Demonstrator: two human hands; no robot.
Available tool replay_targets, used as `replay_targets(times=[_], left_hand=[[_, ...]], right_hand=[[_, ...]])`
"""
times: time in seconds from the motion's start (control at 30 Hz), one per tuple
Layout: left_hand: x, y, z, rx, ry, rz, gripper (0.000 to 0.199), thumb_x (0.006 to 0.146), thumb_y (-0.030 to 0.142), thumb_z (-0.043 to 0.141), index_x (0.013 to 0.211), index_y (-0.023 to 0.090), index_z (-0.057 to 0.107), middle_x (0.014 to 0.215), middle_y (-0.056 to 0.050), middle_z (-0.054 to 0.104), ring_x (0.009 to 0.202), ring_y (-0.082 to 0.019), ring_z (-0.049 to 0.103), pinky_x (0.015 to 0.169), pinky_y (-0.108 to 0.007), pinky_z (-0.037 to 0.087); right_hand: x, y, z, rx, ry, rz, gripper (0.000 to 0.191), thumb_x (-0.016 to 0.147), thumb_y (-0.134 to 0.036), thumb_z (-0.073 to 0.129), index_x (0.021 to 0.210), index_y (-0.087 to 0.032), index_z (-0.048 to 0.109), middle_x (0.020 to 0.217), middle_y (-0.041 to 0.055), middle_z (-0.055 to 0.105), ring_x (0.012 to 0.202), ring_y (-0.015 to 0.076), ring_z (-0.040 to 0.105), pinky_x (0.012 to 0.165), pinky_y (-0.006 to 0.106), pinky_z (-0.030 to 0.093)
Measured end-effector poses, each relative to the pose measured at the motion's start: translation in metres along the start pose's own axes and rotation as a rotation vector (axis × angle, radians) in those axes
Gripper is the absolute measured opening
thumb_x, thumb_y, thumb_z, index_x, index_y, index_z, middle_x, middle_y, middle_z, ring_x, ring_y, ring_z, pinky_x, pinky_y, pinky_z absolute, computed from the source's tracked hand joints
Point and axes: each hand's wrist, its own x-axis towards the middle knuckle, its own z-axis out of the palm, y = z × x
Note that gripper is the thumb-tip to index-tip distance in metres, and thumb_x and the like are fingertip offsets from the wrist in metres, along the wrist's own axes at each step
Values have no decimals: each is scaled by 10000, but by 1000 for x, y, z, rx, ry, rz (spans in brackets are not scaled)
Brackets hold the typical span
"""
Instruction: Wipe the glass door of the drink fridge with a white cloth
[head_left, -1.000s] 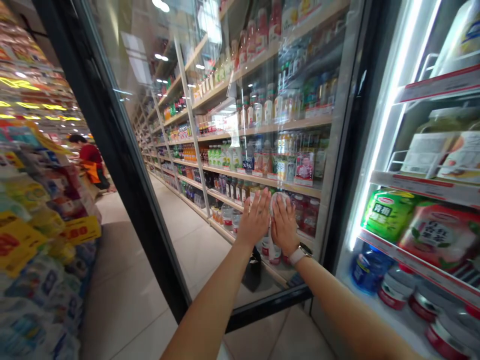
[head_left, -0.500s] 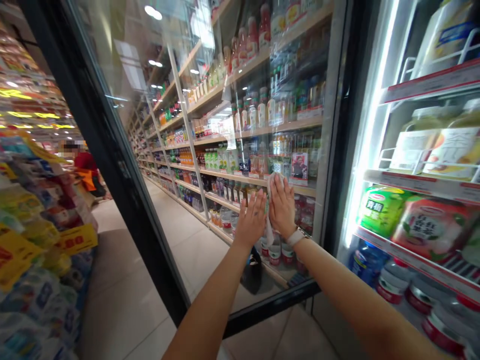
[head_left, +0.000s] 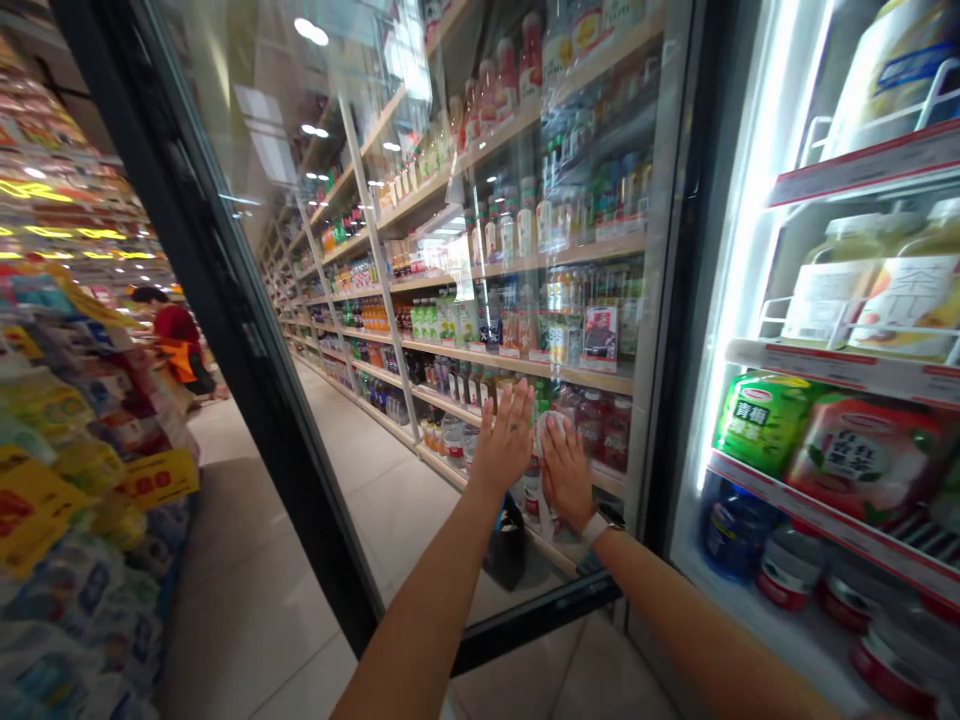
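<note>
My left hand (head_left: 504, 437) lies flat with spread fingers on the glass door (head_left: 450, 300) of a drinks cooler. My right hand (head_left: 566, 475) sits just to its right, pressing a white cloth (head_left: 549, 432) against the glass. The cloth bunches under the fingers and a strip of it (head_left: 547, 512) hangs below the palm. A white-banded watch (head_left: 598, 527) circles my right wrist. Bottles of drinks (head_left: 596, 430) stand on the shelves behind the glass, close behind both hands.
The door's black frame (head_left: 255, 340) runs along the left, and a lit cooler section (head_left: 825, 440) with packaged goods stands at right. A stacked goods display (head_left: 67, 470) with yellow tags lines the left of the tiled aisle (head_left: 247, 580). A person (head_left: 176, 340) in red stands farther down.
My right hand and the cloth have moved back down the glass after rising half a second ago. My left hand has stayed nearly in place.
</note>
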Motion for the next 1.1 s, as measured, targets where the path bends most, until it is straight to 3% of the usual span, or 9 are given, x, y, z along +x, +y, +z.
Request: replay_targets(times=[0.27, 0.37, 0.47, 0.7, 0.8, 0.9, 1.1], left_hand=[[0, -2, 0, 11, 11, 9, 631, 981, 308, 396, 1532, 91, 177, 1572, -127, 257, 1493, -247, 191, 1229, -488, 199], [1, -1, -1, 30, 47, 11, 618, 981, 301, 394, 1528, 88, 203, 1572, -119, 258, 1494, -247, 185, 1235, -476, 178], [0, -1, -1, 26, 40, 10, 639, 975, 312, 404, 1532, 88, 182, 1571, -117, 266, 1494, -247, 187, 1235, -473, 181], [-1, 0, 0, 29, -3, -2, 658, 970, 321, 412, 1536, 97, 160, 1585, -109, 236, 1502, -245, 168, 1230, -482, 203], [-1, 0, -1, 40, -16, -6, 641, 972, 322, 403, 1535, 107, 184, 1589, -104, 225, 1503, -240, 162, 1228, -475, 210], [-1, 0, -2, 62, -8, -2, 611, 980, 324, 380, 1530, 112, 220, 1593, -93, 207, 1503, -239, 149, 1229, -464, 207], [-1, -1, -1, 54, 26, 13, 612, 978, 318, 382, 1528, 100, 223, 1588, -100, 210, 1500, -249, 161, 1235, -481, 178]], right_hand=[[86, 7, -26, 5, 85, 19, 665, 961, -165, 319, 1581, -236, 88, 1639, 69, 195, 1524, 250, 68, 1208, 566, 167], [96, 5, -27, 5, 131, 64, 662, 971, -167, 297, 1582, -240, 53, 1643, 66, 181, 1524, 247, 55, 1210, 574, 158], [76, 1, -21, 5, 121, 67, 670, 966, -164, 310, 1582, -239, 56, 1641, 74, 185, 1523, 258, 59, 1207, 584, 173], [-7, 0, 0, -25, 14, 27, 684, 931, -121, 360, 1574, -228, 154, 1628, 103, 226, 1515, 298, 112, 1170, 593, 279], [-17, 2, 1, -29, 0, 12, 692, 925, -110, 368, 1574, -233, 159, 1625, 97, 237, 1514, 297, 121, 1168, 589, 280], [0, 4, -4, -28, 14, -6, 694, 938, -112, 358, 1578, -245, 124, 1622, 93, 245, 1517, 285, 100, 1181, 589, 240], [78, 5, -25, 0, 116, 9, 651, 983, -162, 318, 1580, -261, 78, 1627, 78, 236, 1523, 245, 71, 1207, 581, 143]])
